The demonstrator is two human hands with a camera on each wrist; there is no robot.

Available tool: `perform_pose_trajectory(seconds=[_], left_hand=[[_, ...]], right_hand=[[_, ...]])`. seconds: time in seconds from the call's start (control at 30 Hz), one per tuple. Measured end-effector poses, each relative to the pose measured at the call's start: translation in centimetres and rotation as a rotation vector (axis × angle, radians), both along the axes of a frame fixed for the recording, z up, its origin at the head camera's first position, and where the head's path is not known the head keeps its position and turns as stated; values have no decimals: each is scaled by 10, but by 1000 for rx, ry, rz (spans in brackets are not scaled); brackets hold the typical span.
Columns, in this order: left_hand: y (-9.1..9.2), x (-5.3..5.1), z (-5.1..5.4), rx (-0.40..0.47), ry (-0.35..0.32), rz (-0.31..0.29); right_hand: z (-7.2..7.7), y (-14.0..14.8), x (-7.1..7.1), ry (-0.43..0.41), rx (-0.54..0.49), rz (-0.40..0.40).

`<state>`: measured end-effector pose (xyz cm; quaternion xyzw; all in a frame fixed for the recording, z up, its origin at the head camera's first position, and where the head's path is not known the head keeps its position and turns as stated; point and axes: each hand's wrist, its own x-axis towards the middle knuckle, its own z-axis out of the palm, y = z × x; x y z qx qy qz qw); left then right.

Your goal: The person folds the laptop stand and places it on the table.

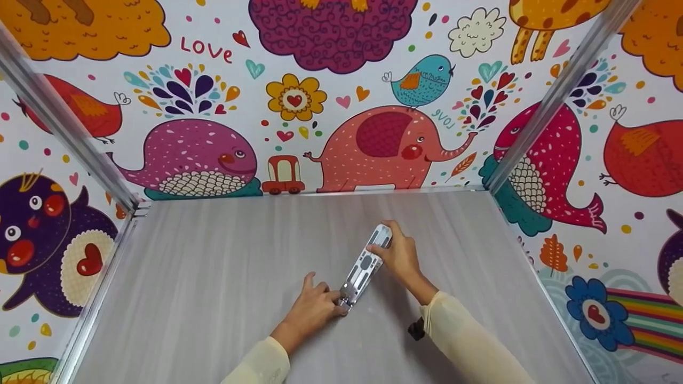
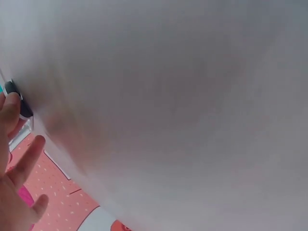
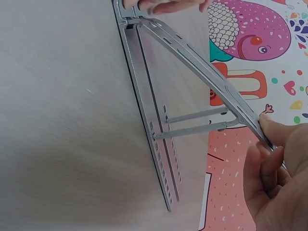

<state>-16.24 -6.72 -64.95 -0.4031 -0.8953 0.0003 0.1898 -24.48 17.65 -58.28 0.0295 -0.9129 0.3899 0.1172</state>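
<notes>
A silver folding laptop stand [image 1: 367,262] is held over the grey table, its slotted upper arm angled away from me. In the right wrist view, two thin struts [image 3: 195,131] prop that upper arm [image 3: 202,70] above a notched base rail [image 3: 144,101]. My right hand [image 1: 401,258] pinches the far, raised end between thumb and fingers. At the near, hinged end, my left hand [image 1: 314,306] grips the stand with thumb and some fingers, while other fingers stick out. A dark pad [image 2: 19,100] on the stand shows under the left fingers in the left wrist view.
The table [image 1: 213,256] has a pale wood grain. Metal rails [image 1: 101,304] run along its edges, with upright posts at the back corners. Walls with printed cartoon animals [image 1: 384,149] enclose the back and sides. A small black object [image 1: 416,329] sits by the right wrist.
</notes>
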Motion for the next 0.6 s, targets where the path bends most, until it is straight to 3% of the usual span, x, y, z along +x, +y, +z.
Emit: perform_pose_trajectory(seconds=[0.43,0.6], left_hand=[[-19,-15,-2,46,39,-32],[-22,-16,-3,57,39,-24]], right_hand=[[-7,-5,14,96,-5,-143],[-8,-5,17,106,7,-154]])
